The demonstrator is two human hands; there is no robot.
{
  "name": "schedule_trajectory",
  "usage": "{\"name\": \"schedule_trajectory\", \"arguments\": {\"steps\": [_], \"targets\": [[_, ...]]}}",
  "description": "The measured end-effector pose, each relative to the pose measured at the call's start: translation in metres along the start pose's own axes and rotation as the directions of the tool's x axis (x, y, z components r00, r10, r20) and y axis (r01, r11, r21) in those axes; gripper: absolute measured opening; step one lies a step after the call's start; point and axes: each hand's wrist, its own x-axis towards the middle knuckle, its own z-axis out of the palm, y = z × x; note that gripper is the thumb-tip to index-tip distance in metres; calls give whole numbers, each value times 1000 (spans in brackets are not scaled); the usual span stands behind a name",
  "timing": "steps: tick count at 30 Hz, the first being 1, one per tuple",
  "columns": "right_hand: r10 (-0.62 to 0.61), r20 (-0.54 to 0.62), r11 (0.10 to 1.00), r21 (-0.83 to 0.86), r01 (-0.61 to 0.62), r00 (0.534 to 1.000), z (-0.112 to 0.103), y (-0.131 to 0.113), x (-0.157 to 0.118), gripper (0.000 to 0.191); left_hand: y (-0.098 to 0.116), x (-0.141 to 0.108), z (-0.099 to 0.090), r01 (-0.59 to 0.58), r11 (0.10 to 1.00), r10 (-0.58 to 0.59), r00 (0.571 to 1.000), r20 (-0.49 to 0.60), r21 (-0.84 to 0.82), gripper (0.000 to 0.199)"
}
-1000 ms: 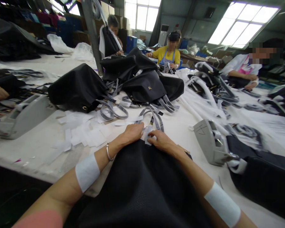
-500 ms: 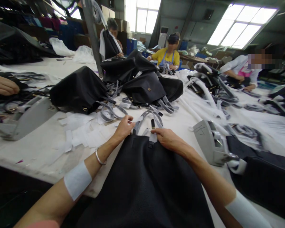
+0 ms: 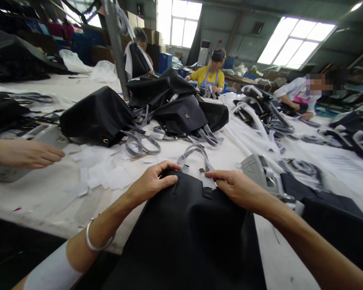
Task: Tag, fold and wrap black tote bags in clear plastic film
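My left hand grips the top rim of the black bag, thumb pressed on the front face and fingers bent over behind. My right hand is narrowed at the fingertips — index finger and thumb hold the edge of a white slip, just above a small black tab on the same rim. The bag lies at the near edge of the desk, rim towards the far edge, with a wrapped strap looping out beyond it.

Left of my left hand is a scatter of white pieces; right of my right hand, near the bag, stands a grey dispenser. A co-worker's hand reaches in over the desk's left end. Farther back, more black bags sit heaped — and a person in yellow is seen past them.
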Motion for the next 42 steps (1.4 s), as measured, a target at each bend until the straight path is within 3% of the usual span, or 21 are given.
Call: {"name": "schedule_trajectory", "arguments": {"steps": [3,6,9,12,16,20,23,27,30,32,35,37,39,42], "targets": [[75,8,996,-37,-75,997,0,9,-14,44,-16,-2,5,42,996,-28,984,-175,77,68],[105,-22,994,-17,-106,994,4,14,-24,45,-42,-9,5,220,969,-241,939,-245,-113,79],[91,-84,995,54,-87,992,7,17,-28,45,-52,-24,4,356,856,-396,918,-32,-374,72],[80,-108,987,150,-63,991,7,18,-26,44,-39,-37,5,427,764,-368,904,217,-483,61],[66,-16,951,305,-58,998,3,19,-22,39,-15,-35,6,328,827,-220,936,273,-456,68],[123,136,874,454,-173,983,0,19,-21,45,0,-24,14,315,881,-229,937,264,-353,58],[170,180,825,512,-240,969,0,20,-19,49,16,-20,23,238,926,-160,951,264,-294,50],[151,55,747,648,-151,987,-9,18,-16,47,60,-9,30,32,990,10,959,284,-140,50],[124,-124,678,735,7,985,-29,8,-15,42,113,3,25,-215,974,183,936,302,76,45],[120,-322,635,752,177,939,-48,-3,-16,36,157,7,20,-419,875,332,885,327,244,37],[106,-643,568,665,484,759,-80,-17,-20,27,218,5,17,-703,527,562,710,424,478,35],[82,-756,553,577,602,649,-95,-20,-22,24,242,2,22,-760,301,579,625,523,576,38],[51,-782,562,537,629,621,-97,-14,-21,24,244,2,29,-765,189,527,608,594,616,39],[88,-723,579,597,555,686,-67,14,-15,29,198,5,41,-773,143,458,605,652,618,34]]}}
